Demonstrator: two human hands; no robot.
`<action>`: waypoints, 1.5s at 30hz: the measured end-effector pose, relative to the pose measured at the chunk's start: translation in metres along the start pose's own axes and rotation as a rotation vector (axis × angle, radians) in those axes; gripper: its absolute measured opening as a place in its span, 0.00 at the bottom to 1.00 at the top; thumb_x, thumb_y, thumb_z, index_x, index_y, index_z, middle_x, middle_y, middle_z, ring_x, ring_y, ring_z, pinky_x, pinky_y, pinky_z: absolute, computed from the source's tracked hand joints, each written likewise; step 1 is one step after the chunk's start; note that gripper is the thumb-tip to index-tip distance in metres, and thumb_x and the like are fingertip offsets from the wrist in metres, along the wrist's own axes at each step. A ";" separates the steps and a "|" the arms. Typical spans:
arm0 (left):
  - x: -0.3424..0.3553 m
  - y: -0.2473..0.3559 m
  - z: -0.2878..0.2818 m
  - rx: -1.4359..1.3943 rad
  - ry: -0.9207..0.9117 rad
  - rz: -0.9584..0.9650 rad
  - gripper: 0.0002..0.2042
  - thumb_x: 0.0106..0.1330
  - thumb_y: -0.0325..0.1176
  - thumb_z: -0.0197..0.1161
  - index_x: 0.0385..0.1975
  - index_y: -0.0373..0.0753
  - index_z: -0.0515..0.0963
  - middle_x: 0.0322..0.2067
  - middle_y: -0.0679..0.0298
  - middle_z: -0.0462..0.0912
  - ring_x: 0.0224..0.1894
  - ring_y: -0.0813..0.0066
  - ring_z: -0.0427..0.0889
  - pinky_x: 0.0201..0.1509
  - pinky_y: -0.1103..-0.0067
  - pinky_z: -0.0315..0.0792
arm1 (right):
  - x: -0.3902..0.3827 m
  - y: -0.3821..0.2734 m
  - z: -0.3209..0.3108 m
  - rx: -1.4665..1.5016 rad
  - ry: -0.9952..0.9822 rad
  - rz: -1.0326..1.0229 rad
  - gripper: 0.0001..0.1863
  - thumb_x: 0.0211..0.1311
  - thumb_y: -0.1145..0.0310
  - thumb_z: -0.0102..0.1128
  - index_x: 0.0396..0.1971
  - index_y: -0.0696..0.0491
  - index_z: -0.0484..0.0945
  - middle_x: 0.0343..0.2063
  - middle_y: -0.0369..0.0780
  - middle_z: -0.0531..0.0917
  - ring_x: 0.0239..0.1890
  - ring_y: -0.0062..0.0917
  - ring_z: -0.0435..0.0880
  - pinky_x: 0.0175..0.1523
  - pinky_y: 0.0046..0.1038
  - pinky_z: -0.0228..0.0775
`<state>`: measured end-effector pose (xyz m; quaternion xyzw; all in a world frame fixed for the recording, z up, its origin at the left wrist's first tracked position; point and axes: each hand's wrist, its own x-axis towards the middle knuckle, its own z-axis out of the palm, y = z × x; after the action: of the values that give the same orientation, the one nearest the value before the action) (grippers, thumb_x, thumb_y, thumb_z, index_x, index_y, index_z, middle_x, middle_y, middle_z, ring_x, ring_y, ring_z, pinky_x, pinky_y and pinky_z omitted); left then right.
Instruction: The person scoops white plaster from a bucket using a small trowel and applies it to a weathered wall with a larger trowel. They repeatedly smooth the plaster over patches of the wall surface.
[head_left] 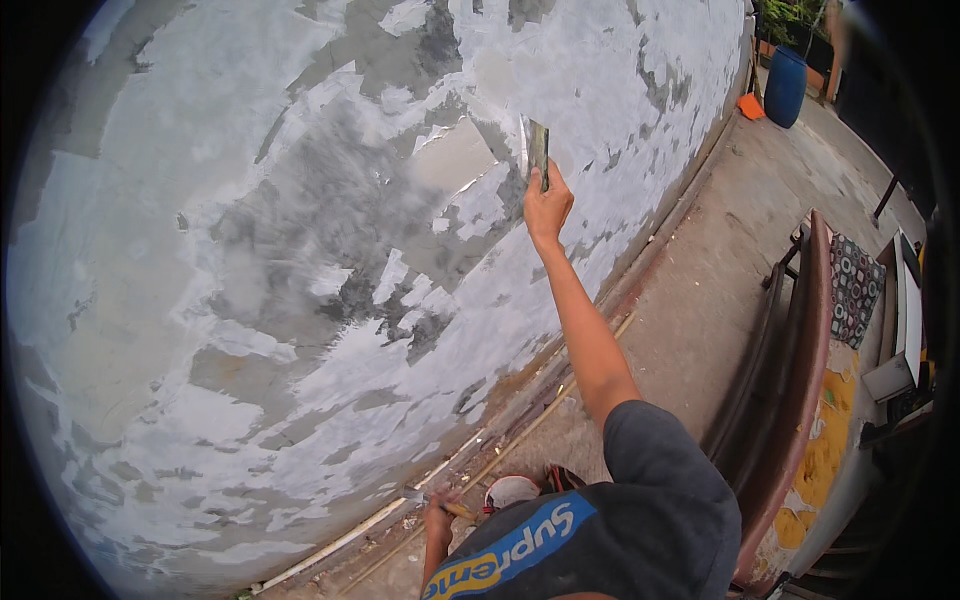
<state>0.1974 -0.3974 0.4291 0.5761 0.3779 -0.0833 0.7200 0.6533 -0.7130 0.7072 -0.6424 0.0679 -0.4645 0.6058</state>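
My right arm reaches up to the wall, and my right hand (549, 210) is closed round a broad putty knife (537, 150). The flat blade is smeared and stands close to the wall; I cannot tell whether it touches. Just left of it, a fresh pale patch of putty (455, 157) lies on the wall (130, 240), which is blotched white and grey. Low down, near the foot of the wall, my left hand (438, 518) grips a scraper (462, 511) by its wooden handle. Its blade end points left and shows only small and blurred.
A pale pipe (350, 541) runs along the wall's foot. Behind my right side stands a long reddish-brown bench-like thing (812, 350) with a patterned cloth (853, 290) beside it. A blue barrel (785, 88) and an orange object (750, 107) are at the far right.
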 end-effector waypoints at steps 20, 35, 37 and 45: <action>-0.004 0.006 -0.004 -0.003 -0.017 0.034 0.27 0.75 0.51 0.33 0.58 0.37 0.67 0.50 0.50 0.79 0.52 0.60 0.78 0.55 0.67 0.71 | -0.086 -0.092 0.032 0.205 -0.248 -0.416 0.16 0.61 0.74 0.55 0.49 0.57 0.78 0.22 0.47 0.82 0.14 0.26 0.72 0.24 0.27 0.65; -0.013 -0.024 -0.026 -0.083 0.004 0.021 0.26 0.75 0.50 0.33 0.58 0.37 0.68 0.50 0.50 0.79 0.52 0.61 0.78 0.52 0.66 0.72 | -0.061 -0.113 0.066 0.070 -0.142 -0.550 0.24 0.52 0.80 0.56 0.53 0.56 0.76 0.48 0.53 0.79 0.46 0.43 0.82 0.45 0.30 0.76; -0.011 -0.032 -0.026 -0.057 -0.022 0.018 0.26 0.75 0.50 0.33 0.58 0.37 0.68 0.50 0.50 0.79 0.52 0.61 0.78 0.52 0.66 0.72 | -0.081 -0.116 0.058 0.098 -0.242 -0.621 0.21 0.54 0.79 0.56 0.51 0.57 0.77 0.44 0.53 0.81 0.42 0.42 0.84 0.42 0.29 0.76; -0.006 0.000 -0.007 -0.070 -0.041 0.087 0.26 0.75 0.50 0.33 0.58 0.38 0.68 0.49 0.50 0.80 0.52 0.62 0.79 0.53 0.66 0.72 | 0.004 -0.090 0.013 0.090 0.042 -0.156 0.12 0.60 0.75 0.54 0.44 0.57 0.79 0.26 0.49 0.83 0.27 0.43 0.82 0.35 0.35 0.70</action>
<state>0.1897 -0.3935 0.4326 0.5646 0.3403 -0.0503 0.7502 0.6218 -0.6827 0.7873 -0.6080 0.0093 -0.5262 0.5944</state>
